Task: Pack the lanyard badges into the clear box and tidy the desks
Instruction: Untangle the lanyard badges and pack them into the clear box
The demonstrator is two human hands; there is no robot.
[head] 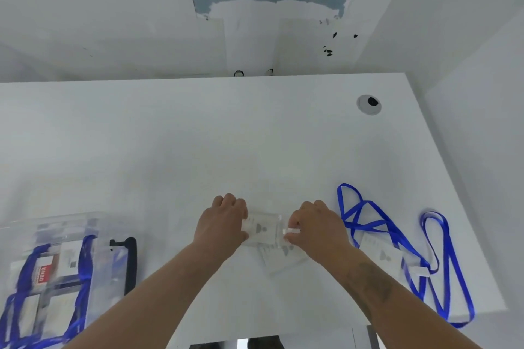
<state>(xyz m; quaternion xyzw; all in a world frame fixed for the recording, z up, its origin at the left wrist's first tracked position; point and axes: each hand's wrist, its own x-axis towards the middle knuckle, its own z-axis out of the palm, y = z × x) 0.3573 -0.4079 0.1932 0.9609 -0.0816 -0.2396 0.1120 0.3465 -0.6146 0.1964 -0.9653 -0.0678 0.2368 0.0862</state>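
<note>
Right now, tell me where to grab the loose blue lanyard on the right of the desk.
Take the blue lanyard at its far loop, coming from above with the right hand. There the strap lies flat and alone on the desk; further along it crosses the other lanyard beside it.

The desk looks smooth, matt white. The lanyards are shiny blue woven ribbon. The box and badge sleeve are clear, glossy plastic.

Clear badge holder flat mid-counter, another beneath; blue lanyard badges tangled at right; clear box left, holding blue-lanyard badges.
</note>
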